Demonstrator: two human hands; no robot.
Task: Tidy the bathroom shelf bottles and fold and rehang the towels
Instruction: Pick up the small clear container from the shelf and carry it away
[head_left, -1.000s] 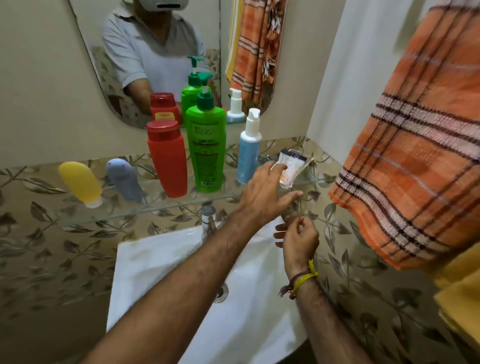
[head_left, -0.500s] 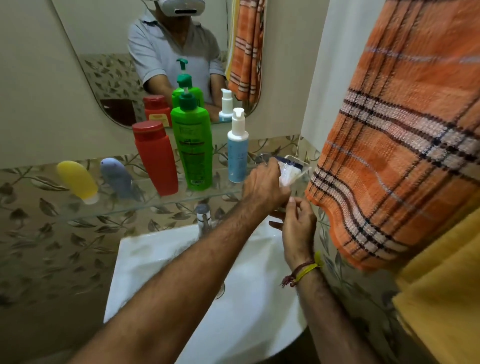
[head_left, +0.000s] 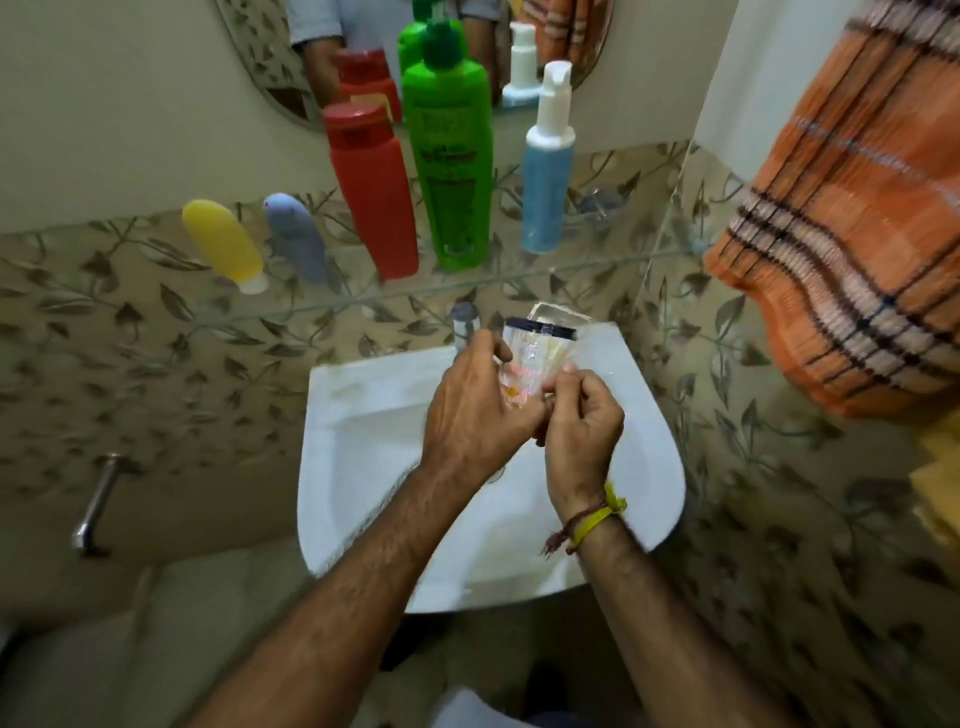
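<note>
On the glass shelf (head_left: 156, 325) stand a red bottle (head_left: 376, 197), a green pump bottle (head_left: 452, 156) and a blue pump bottle (head_left: 545, 171). A yellow tube (head_left: 223, 244) and a grey tube (head_left: 296, 236) rest further left. Over the white sink (head_left: 363, 441), my left hand (head_left: 478, 410) and my right hand (head_left: 582, 421) both grip a small clear packet with a dark top strip (head_left: 540, 345). An orange checked towel (head_left: 852, 218) hangs at the right, with a yellow towel (head_left: 940, 467) below it.
A mirror (head_left: 363, 31) above the shelf reflects the bottles. A steel tap (head_left: 464, 319) rises behind the sink. A metal pipe fitting (head_left: 98, 499) sticks out of the leaf-patterned wall at lower left. The towel hangs close to the shelf's right end.
My left hand has lifted the packet off the shelf's right end and brought it down over the sink. My right hand has joined it on the packet. The view has tilted downward.
</note>
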